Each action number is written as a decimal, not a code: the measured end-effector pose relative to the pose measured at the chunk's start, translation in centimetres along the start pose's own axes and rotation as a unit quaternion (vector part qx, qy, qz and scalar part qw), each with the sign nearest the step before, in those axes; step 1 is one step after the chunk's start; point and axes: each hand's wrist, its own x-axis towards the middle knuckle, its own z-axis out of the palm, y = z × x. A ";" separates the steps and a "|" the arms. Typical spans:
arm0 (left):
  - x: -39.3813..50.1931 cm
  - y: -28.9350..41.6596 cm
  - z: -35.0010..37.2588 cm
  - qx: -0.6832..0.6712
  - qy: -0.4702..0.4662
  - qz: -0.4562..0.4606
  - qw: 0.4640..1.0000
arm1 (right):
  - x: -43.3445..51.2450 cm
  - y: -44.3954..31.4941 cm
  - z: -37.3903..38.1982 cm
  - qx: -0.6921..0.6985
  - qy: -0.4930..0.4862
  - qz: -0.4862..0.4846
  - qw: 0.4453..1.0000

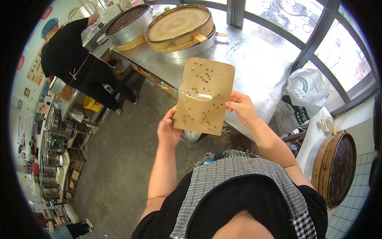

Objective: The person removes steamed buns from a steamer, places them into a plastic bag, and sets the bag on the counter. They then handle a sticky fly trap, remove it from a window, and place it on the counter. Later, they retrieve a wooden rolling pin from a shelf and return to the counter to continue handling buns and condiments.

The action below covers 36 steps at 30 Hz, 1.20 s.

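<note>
Between my two hands is a brown glossy sheet [200, 107] dotted with small dark insects, apparently a sticky fly trap. My left hand [169, 128] grips its lower left edge, the thumb near the front. At the right edge, my right hand [241, 108] pinches the sheet between thumb and fingers. Behind its upper part lies a stainless steel table [250, 59]. A round bamboo steamer [180, 27] stands there on a metal ring, with a second, darker-topped steamer [129, 27] to its left.
A co-worker in black [68, 56] bends over a counter at the upper left. A yellow bucket [92, 104] is on a shelf there. Plastic bags [307, 92] hang at the table's right end. Another bamboo steamer [334, 170] stands at the right. At the lower left is another person [70, 230].
</note>
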 end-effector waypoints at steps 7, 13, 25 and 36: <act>2.4 4.3 1.1 0.349 -0.038 -0.082 0.933 | -0.3 -2.0 -0.4 -0.053 -0.036 0.067 0.996; 3.2 3.3 0.5 0.354 -0.008 -0.088 0.931 | -0.6 -2.5 -0.4 -0.082 -0.046 0.081 0.992; 2.2 2.8 1.2 0.365 0.080 -0.069 0.925 | -0.1 -2.0 0.3 -0.051 -0.057 0.077 0.994; 2.2 2.4 -0.2 0.336 0.080 -0.081 0.935 | 0.7 -0.6 0.3 -0.064 -0.032 0.033 0.997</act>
